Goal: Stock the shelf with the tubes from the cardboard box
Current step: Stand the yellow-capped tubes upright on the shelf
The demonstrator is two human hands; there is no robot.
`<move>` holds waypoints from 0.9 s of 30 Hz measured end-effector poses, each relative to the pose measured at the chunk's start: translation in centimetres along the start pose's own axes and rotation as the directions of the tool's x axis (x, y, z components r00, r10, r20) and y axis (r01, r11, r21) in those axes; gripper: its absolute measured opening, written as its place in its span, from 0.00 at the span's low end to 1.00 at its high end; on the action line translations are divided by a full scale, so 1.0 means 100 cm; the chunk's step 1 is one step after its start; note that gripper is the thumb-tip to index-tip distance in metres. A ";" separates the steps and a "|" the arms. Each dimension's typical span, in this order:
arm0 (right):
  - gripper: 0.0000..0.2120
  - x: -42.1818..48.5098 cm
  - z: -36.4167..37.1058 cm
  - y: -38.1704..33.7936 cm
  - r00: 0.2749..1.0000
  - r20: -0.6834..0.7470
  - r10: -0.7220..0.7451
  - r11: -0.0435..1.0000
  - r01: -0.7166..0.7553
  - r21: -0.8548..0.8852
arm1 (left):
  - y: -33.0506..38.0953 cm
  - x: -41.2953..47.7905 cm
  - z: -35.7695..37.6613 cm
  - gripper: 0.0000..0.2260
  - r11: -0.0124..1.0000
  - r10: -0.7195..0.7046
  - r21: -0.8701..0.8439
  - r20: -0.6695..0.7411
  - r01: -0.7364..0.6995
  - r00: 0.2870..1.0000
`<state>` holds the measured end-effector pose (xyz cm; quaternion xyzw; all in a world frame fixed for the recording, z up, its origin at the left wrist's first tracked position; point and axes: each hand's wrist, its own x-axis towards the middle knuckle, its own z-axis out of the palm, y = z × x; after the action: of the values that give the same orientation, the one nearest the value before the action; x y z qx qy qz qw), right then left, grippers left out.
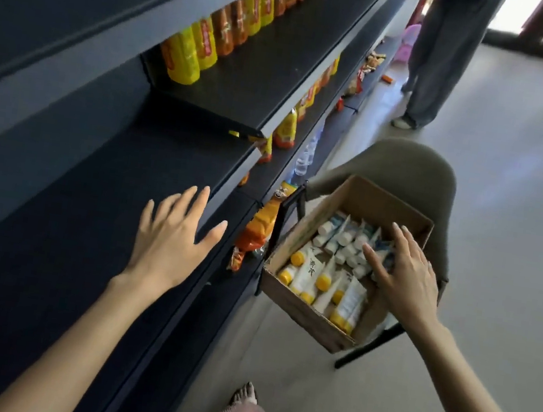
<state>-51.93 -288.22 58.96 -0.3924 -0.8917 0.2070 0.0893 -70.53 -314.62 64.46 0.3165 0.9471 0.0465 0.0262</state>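
An open cardboard box (296, 302) stands on a grey chair (404, 170) beside the dark shelf (98, 188). It holds several white tubes: yellow-capped ones (311, 274) in the near half and white-capped ones (338, 239) in the far half. My right hand (400, 271) reaches into the box with fingers spread, resting on the white-capped tubes; I cannot see any tube gripped. My left hand (175, 237) hovers flat and empty over the bare middle shelf board, fingers straight.
Yellow and orange bottles (212, 44) line the upper shelf. Orange snack bags (258, 230) sit on the lower shelf next to the box. Another person's legs (434, 54) stand on the floor farther down the aisle. My striped trousers and foot show at the bottom.
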 end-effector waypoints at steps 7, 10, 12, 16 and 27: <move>0.37 -0.001 0.064 0.026 0.969 0.098 0.226 0.973 -0.230 0.032 | 0.024 0.054 0.053 0.38 0.991 0.130 -0.036 0.181 -0.125 0.975; 0.37 0.002 0.090 0.036 0.948 0.162 0.273 0.960 -0.279 0.020 | 0.030 0.068 0.079 0.33 0.988 0.153 -0.050 0.233 -0.146 0.960; 0.37 0.009 0.106 0.041 0.935 0.193 0.296 0.952 -0.307 0.025 | 0.033 0.077 0.096 0.32 0.987 0.158 -0.049 0.264 -0.150 0.951; 0.38 0.033 0.139 0.053 0.906 0.269 0.327 0.938 -0.346 0.024 | 0.038 0.098 0.127 0.31 0.989 0.146 -0.022 0.329 -0.147 0.933; 0.38 0.105 0.259 0.073 0.781 0.509 0.362 0.877 -0.470 0.098 | 0.051 0.119 0.200 0.34 0.992 0.112 -0.101 0.379 -0.079 0.918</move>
<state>-62.55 -283.83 32.46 -0.5050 -0.7477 0.4087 -0.1375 -75.39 -302.00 44.86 0.3640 0.9042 0.0242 0.2221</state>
